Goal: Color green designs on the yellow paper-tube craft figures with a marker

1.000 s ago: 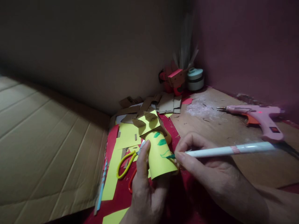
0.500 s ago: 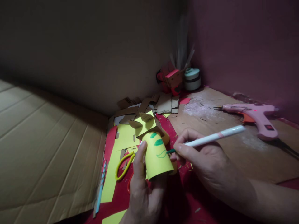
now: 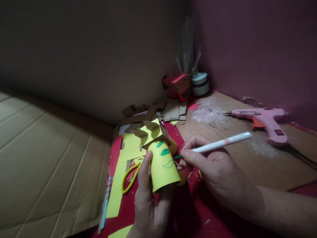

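My left hand (image 3: 150, 198) is wrapped round a yellow paper tube figure (image 3: 164, 177), tilted with its open end toward me. On its side are two filled green leaf shapes and, below them, one green outline. A yellow-topped cardboard head (image 3: 151, 130) with two brown ears tops the tube. My right hand (image 3: 206, 162) pinches a white marker (image 3: 215, 144) with a green tip. That tip is just right of the tube, apart from the outline. Yellow-handled scissors (image 3: 130, 178) lie left of my left hand, partly hidden.
A pink glue gun (image 3: 264, 120) lies on a cardboard sheet (image 3: 237, 165) at right. Cardboard scraps (image 3: 170, 110), a red box figure (image 3: 180, 84) and a lidded pot (image 3: 200, 84) are at the back. Yellow paper (image 3: 115, 195) and a blue pencil (image 3: 106, 201) lie left, beside a large cardboard panel (image 3: 49, 165).
The marker tip has come off the tube, moving slightly right of the leaf outline, which now looks closed. The whole view has shifted a little.
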{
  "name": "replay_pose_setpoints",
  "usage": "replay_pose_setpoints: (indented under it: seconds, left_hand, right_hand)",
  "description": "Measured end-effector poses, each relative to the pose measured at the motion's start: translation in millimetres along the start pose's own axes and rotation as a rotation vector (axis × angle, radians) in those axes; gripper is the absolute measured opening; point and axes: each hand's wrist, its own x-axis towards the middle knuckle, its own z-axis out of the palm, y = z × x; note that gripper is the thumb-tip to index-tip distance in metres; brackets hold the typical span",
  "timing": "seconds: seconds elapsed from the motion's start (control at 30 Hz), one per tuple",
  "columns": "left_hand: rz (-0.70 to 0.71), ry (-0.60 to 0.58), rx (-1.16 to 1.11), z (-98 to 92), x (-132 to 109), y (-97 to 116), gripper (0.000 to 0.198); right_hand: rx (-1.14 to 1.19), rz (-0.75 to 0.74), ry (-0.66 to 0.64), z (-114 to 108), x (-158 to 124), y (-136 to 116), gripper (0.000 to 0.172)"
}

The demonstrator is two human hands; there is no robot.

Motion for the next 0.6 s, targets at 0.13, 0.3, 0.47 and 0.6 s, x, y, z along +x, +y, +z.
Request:
replay_pose_setpoints:
  seconds: [0.13,0.3,0.47,0.6]
  left_hand:
    - [-0.067,0.054,0.0,2.3,-2.0,4.7,0.062]
    - [-0.088,0.08,-0.005,5.8,-4.6,6.2,0.061]
    - [-0.042,0.073,0.044,3.6,-4.7,3.1,0.063]
    - [-0.036,0.056,0.048,1.7,-6.0,2.5,0.064]
  right_hand:
    - [0.058,-0.005,-0.043,-0.7,-4.4,0.3,0.018]
    - [0.091,0.007,-0.117,0.6,-8.9,-4.1,0.018]
    - [0.114,-0.02,-0.146,2.7,-10.3,-4.7,0.017]
    - [0.126,-0.033,-0.173,4.5,-9.3,-3.7,0.017]
